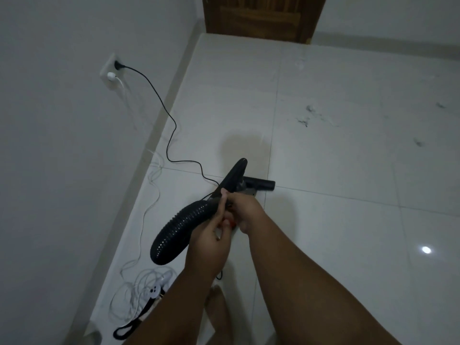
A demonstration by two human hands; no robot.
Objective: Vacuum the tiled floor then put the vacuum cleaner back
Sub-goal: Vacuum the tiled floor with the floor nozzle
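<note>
I hold a small black vacuum cleaner (235, 176) above the white tiled floor (336, 195). Its ribbed black hose (174, 230) curves down to the left. My left hand (211, 235) grips the hose end where it meets the body. My right hand (242, 209) is closed on the body just beside it, a red part showing between the hands. A short black nozzle tube (261, 183) sticks out to the right. The black power cord (164, 105) runs from the vacuum to a wall socket (112, 70). Dust and hair clumps (308, 115) lie on the tiles to the right.
A white plug with white cable (139, 277) hangs from the same socket and coils on the floor at lower left, beside a black strap (134, 322). A wooden door (261, 16) stands at the far end. The wall runs along the left. A bare foot (216, 310) is below my arms.
</note>
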